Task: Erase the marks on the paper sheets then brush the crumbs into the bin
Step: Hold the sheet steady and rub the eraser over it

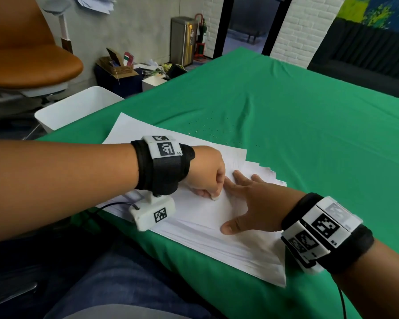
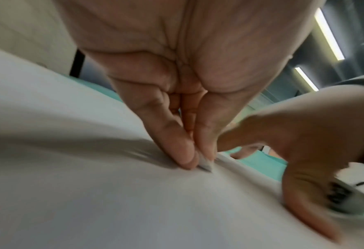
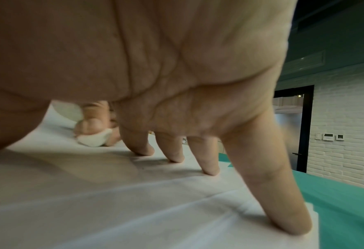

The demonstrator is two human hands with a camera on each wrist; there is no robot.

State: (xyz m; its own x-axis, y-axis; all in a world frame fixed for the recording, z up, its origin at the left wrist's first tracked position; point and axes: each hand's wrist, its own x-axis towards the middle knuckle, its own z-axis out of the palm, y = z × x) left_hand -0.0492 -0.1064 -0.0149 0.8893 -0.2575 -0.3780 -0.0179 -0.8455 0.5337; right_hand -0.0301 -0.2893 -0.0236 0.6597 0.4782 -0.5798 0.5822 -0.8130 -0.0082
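Observation:
A stack of white paper sheets (image 1: 200, 229) lies on the green tablecloth (image 1: 286, 116). My left hand (image 1: 205, 178) pinches a small white eraser (image 1: 215, 198) and presses it on the top sheet; the left wrist view shows the eraser (image 2: 205, 164) wedged between fingertips, and in the right wrist view the eraser (image 3: 93, 139) lies behind my fingers. My right hand (image 1: 253, 203) is spread flat on the sheets just right of the eraser, its fingers (image 3: 268, 193) straight and pressing the paper down. Pale eraser crumbs (image 1: 207, 128) are scattered on the cloth beyond the paper. I see no marks on the top sheet.
A white bin (image 1: 76, 109) stands on the floor off the table's far left edge. An orange chair (image 1: 30, 63) is behind it. Boxes and a basket (image 1: 122, 65) clutter the floor further back, with a metal trash can (image 1: 183, 40) by the wall.

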